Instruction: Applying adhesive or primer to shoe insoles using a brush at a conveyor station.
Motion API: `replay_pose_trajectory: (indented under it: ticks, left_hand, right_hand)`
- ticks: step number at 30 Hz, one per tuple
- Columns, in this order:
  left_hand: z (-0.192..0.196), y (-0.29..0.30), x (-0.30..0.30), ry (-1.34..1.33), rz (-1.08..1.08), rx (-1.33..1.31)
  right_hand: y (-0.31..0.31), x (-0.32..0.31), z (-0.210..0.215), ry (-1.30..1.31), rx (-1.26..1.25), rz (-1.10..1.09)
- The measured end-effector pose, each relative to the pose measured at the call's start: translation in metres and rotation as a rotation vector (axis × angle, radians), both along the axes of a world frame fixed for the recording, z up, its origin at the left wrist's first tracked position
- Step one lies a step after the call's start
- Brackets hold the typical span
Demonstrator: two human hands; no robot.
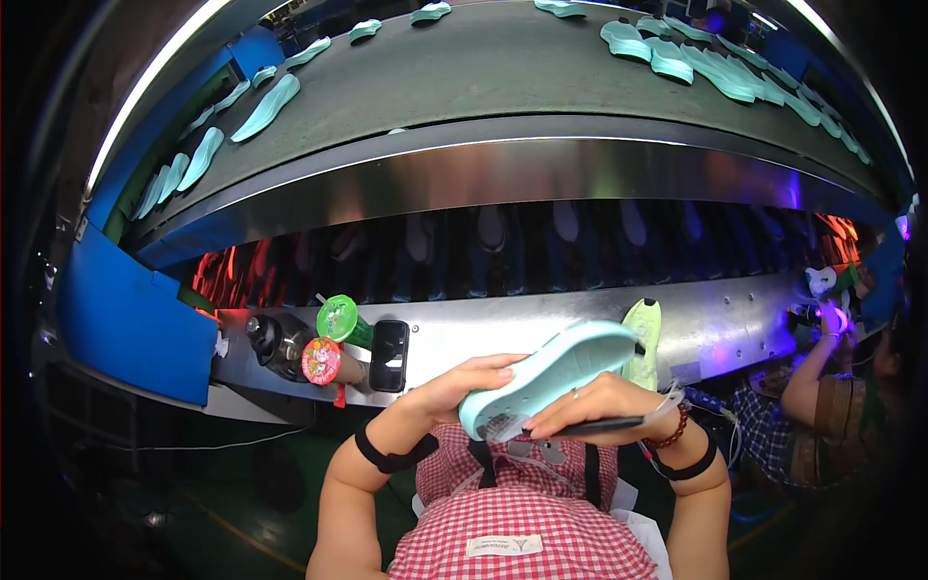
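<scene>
A light blue shoe sole (556, 365) is held tilted above my lap, in front of the metal ledge. My left hand (471, 384) grips its left edge, fingers closed on the rim. With my right hand (611, 406) I hold a dark, slim, stick-like tool (601, 425); its tip lies by the sole's near end, and its exact kind cannot be made out. The fingers of that hand also rest along the sole's right side. Just beyond it, a yellow-green sole (646, 333) lies on the ledge, partly covered by the blue one.
A metal ledge (522, 314) runs across, with a phone (390, 356), a green-lidded cup (338, 319), a red-topped container (321, 361) and a dark bottle (275, 340) at left. Beyond, a conveyor belt (464, 77) carries several blue soles (266, 108). Another person's arm (807, 372) is at right.
</scene>
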State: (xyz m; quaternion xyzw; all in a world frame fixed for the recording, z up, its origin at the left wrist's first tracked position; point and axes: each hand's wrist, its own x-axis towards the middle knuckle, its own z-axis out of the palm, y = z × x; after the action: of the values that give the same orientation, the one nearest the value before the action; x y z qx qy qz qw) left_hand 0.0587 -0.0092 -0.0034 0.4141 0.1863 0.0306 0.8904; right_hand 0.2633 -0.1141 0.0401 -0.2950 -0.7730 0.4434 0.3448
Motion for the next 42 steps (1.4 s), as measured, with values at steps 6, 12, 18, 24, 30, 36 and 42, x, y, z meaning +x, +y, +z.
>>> replay_pose_trajectory:
  ticks: [6,12,18,24,30,36,42]
  left_hand:
    - [-0.002,0.003,-0.016,0.083,0.033,-0.036]
    - [-0.015,0.012,-0.041,0.018,0.129,-0.044]
    - [0.006,0.014,-0.05,-0.049,0.117,0.459]
    - [-0.034,-0.007,-0.007,-0.639,0.506,-0.479]
    - [-0.048,-0.029,0.014,-0.313,0.673,-0.337]
    - [-0.053,-0.015,-0.001,-0.384,0.809,-0.338]
    - [-0.025,-0.026,0.019,-0.563,0.701,-0.324]
  right_hand:
    - [0.002,0.014,0.001,0.029,0.039,-0.116]
    - [-0.011,0.014,0.004,-0.009,-0.034,-0.105]
    - [-0.026,0.012,-0.013,-0.066,0.0,-0.258]
    - [-0.021,-0.017,0.003,0.046,0.075,-0.513]
    - [0.003,-0.031,-0.033,0.124,0.123,-0.664]
    - [-0.025,-0.032,-0.012,-0.146,0.177,-0.28]
    - [-0.001,-0.04,-0.011,0.177,0.19,-0.493]
